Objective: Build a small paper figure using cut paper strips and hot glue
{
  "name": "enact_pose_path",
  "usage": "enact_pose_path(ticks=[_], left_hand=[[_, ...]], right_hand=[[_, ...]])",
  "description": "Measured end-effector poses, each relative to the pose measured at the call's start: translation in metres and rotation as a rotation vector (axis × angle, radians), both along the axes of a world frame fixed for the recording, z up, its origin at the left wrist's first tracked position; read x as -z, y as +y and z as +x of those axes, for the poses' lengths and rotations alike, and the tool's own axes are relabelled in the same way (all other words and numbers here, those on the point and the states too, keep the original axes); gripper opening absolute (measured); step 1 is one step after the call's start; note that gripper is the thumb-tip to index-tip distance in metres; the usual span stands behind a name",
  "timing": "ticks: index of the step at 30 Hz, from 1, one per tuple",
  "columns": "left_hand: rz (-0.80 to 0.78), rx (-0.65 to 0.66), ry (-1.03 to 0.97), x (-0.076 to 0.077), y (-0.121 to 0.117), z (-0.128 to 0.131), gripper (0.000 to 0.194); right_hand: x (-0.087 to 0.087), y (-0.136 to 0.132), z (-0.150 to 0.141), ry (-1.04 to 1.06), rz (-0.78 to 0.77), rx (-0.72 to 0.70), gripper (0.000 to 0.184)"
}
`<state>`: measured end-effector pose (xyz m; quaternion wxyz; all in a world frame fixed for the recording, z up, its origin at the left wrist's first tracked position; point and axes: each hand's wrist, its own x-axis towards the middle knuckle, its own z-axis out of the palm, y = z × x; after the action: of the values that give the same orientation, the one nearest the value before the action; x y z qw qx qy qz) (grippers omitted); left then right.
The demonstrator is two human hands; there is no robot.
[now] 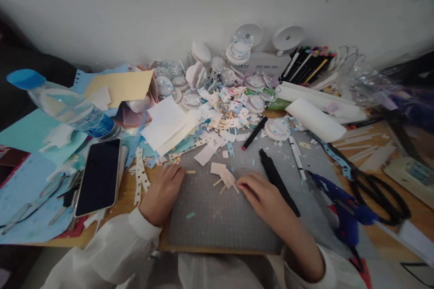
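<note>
My left hand point(163, 195) rests at the left edge of the grey cutting mat point(217, 226), fingers curled together. A short, thin yellowish stick point(191, 172) pokes out from its fingertips. On the mat, my right hand point(266, 196) has thumb and forefinger pinched at the end of a small stick, beside a little cluster of white paper tags point(224, 172) with thin sticks. The tags lie between both hands. A black pen-like tool point(278, 180) lies just behind my right hand. A small pale blue paper scrap point(191, 215) is nearer me on the mat.
A heap of small paper tags point(233, 108) and white beaded discs point(278, 128) fills the back. At left are a water bottle point(77, 108) and a phone point(98, 178). At right lie a blue glue gun point(342, 203), scissors point(376, 194) and a white paper roll point(315, 119).
</note>
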<state>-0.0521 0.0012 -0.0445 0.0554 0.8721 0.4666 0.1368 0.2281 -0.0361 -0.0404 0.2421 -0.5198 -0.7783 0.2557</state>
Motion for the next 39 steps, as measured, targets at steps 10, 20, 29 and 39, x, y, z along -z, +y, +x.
enact_pose_path(ticks=[10, 20, 29, 39], left_hand=[[0.015, -0.035, -0.154, -0.021, 0.007, -0.02, 0.033], [0.101, 0.089, 0.044, 0.007, 0.008, -0.001, 0.016], [0.113, 0.053, 0.163, 0.005, 0.004, 0.009, 0.018], [0.084, 0.091, 0.186, -0.001, 0.005, 0.015, 0.016]], right_hand=[[0.005, -0.001, 0.005, -0.165, 0.34, 0.309, 0.035], [0.015, -0.016, -0.041, -0.097, 0.103, 0.151, 0.025], [0.002, -0.019, -0.032, 0.053, 0.008, -0.079, 0.028], [-0.003, 0.009, -0.03, 0.002, 0.047, -0.166, 0.038]])
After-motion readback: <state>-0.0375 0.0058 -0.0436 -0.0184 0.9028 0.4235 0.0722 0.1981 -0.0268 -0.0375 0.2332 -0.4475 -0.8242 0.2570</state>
